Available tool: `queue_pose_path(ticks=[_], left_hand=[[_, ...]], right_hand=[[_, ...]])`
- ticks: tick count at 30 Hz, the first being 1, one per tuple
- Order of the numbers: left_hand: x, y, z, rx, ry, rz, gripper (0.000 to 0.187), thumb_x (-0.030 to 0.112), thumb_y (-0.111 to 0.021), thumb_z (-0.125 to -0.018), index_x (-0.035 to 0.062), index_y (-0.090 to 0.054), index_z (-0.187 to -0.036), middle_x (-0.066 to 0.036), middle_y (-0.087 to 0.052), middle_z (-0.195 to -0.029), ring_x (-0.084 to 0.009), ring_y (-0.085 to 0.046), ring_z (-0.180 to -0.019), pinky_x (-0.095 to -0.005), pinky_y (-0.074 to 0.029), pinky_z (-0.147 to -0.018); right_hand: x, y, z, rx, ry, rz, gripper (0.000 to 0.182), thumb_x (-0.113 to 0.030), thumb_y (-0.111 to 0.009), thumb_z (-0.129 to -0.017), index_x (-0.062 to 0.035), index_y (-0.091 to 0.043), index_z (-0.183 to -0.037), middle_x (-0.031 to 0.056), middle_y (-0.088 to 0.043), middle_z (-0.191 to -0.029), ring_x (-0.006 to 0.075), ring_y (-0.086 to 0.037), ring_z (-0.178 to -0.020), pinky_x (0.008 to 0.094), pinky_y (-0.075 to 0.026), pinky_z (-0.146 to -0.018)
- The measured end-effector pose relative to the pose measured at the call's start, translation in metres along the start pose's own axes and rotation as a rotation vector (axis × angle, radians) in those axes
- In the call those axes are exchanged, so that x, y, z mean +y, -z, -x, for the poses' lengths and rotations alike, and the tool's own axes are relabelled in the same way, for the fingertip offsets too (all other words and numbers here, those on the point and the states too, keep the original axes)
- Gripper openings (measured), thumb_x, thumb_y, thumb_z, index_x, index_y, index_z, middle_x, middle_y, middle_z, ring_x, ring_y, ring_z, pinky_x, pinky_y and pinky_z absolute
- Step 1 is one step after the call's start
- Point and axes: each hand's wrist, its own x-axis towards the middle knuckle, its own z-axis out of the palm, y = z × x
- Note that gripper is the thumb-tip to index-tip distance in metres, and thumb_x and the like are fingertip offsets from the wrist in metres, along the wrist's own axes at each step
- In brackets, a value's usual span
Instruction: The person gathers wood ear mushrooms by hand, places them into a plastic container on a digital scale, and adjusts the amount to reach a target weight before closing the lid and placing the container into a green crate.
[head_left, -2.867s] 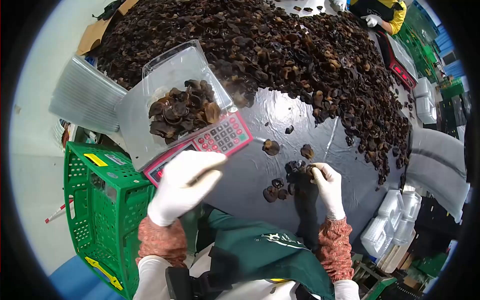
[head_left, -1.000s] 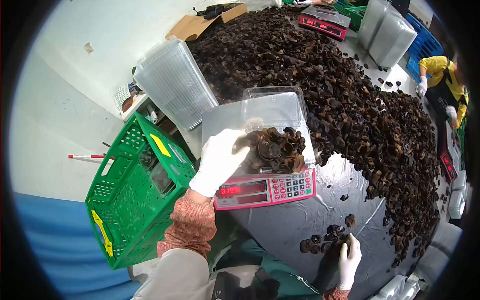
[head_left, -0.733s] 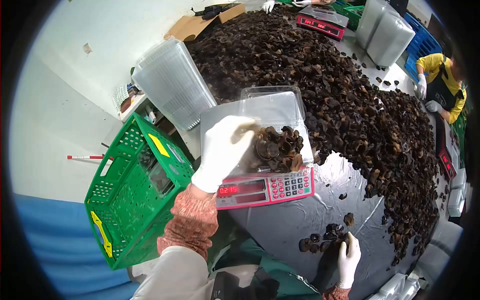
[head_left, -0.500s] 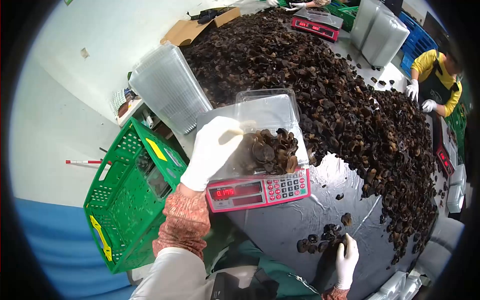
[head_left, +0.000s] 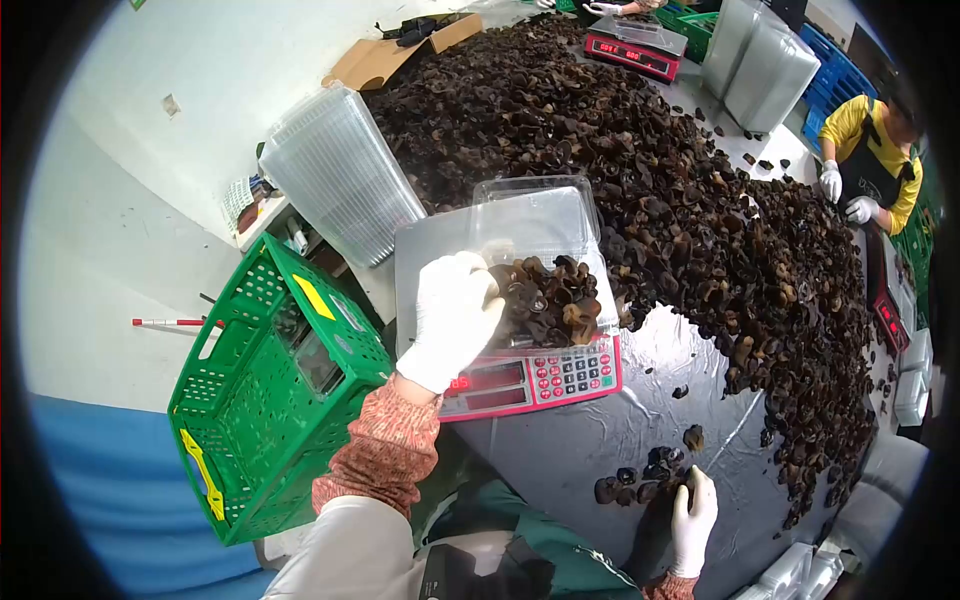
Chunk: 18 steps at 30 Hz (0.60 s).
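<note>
A clear plastic clamshell box [head_left: 532, 222] lies with its lid raised on a red-and-silver weighing scale [head_left: 575, 378]. Dark wood ear mushrooms [head_left: 550, 300] fill its lower part. My left hand [head_left: 452, 318], in a white glove, is over the left side of the box with its fingers curled in beside the mushrooms. Whatever those fingers may hold is hidden. My right hand [head_left: 693, 520], also gloved, rests on the grey table, fingers extended and slightly apart. It is just beside a few loose wood ears [head_left: 655, 472].
A large heap of wood ears [head_left: 640, 170] spreads behind the scale. To the left are a stack of clear boxes [head_left: 340, 175] and a green crate [head_left: 262, 400] with filled boxes inside. A co-worker in yellow sleeves [head_left: 850, 125] stands at the right; another scale [head_left: 632, 50] is farther back.
My left hand has moved slightly right, its fingers curling closer in, and now covers part of the scale's display. The visible digits have changed from 0.175 to ending in 85. My right hand stays put.
</note>
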Motion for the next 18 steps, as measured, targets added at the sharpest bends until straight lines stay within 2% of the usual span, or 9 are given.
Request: queue_pose_path(ticks=[6, 9, 10, 13, 16, 18], left_hand=[[-0.001, 0.000, -0.001, 0.031, 0.013, 0.048, 0.012, 0.010, -0.079, -0.072, 0.0092, -0.070, -0.079, -0.006, -0.065, -0.098, -0.0282, -0.062, -0.096, -0.0408, -0.048, -0.087], [-0.013, 0.009, 0.001, 0.089, 0.100, 0.322, 0.010, 0.008, -0.078, -0.075, 0.0070, -0.070, -0.082, -0.008, -0.067, -0.101, -0.0276, -0.064, -0.099, -0.0389, -0.048, -0.091], [-0.014, 0.018, 0.002, 0.058, 0.149, 0.369, 0.009, 0.006, -0.077, -0.078, 0.0051, -0.071, -0.084, -0.009, -0.067, -0.104, -0.0260, -0.064, -0.103, -0.0365, -0.048, -0.095], [-0.014, 0.033, 0.009, 0.067, 0.239, 0.607, 0.006, 0.001, -0.073, -0.082, 0.0025, -0.069, -0.086, -0.008, -0.067, -0.103, -0.0193, -0.064, -0.102, -0.0323, -0.048, -0.093], [-0.006, 0.064, 0.019, -0.049, 0.337, 0.771, 0.006, -0.001, -0.071, -0.083, 0.0027, -0.068, -0.087, -0.008, -0.067, -0.103, -0.0172, -0.064, -0.100, -0.0310, -0.048, -0.091], [-0.014, 0.086, 0.033, -0.313, 0.088, 0.729, 0.005, 0.003, -0.073, -0.083, 0.0050, -0.071, -0.086, -0.007, -0.072, -0.095, -0.0210, -0.066, -0.092, -0.0337, -0.051, -0.086]], right_hand=[[-0.003, 0.002, -0.004, -0.001, 0.012, -0.016, 0.038, -0.002, -0.064, -0.089, 0.0026, -0.062, -0.127, 0.0200, -0.066, -0.120, 0.0357, -0.064, -0.109, 0.0423, -0.050, -0.098], [0.002, 0.000, -0.002, 0.004, 0.021, -0.014, 0.038, -0.002, -0.064, -0.089, 0.0027, -0.062, -0.127, 0.0202, -0.066, -0.121, 0.0358, -0.063, -0.110, 0.0423, -0.050, -0.098], [0.002, 0.000, -0.002, 0.005, 0.019, -0.008, 0.038, -0.002, -0.064, -0.089, 0.0027, -0.062, -0.127, 0.0203, -0.066, -0.121, 0.0359, -0.063, -0.111, 0.0422, -0.050, -0.098], [0.003, -0.002, -0.002, 0.006, 0.025, 0.004, 0.038, -0.002, -0.064, -0.089, 0.0027, -0.062, -0.127, 0.0205, -0.066, -0.121, 0.0362, -0.063, -0.111, 0.0422, -0.049, -0.099], [0.005, -0.002, -0.002, 0.006, 0.024, 0.003, 0.038, -0.001, -0.063, -0.090, 0.0027, -0.062, -0.127, 0.0205, -0.066, -0.120, 0.0365, -0.063, -0.110, 0.0424, -0.049, -0.098], [0.001, -0.001, -0.003, 0.006, 0.011, -0.009, 0.038, -0.001, -0.063, -0.090, 0.0027, -0.062, -0.127, 0.0205, -0.065, -0.120, 0.0365, -0.063, -0.110, 0.0425, -0.049, -0.098]])
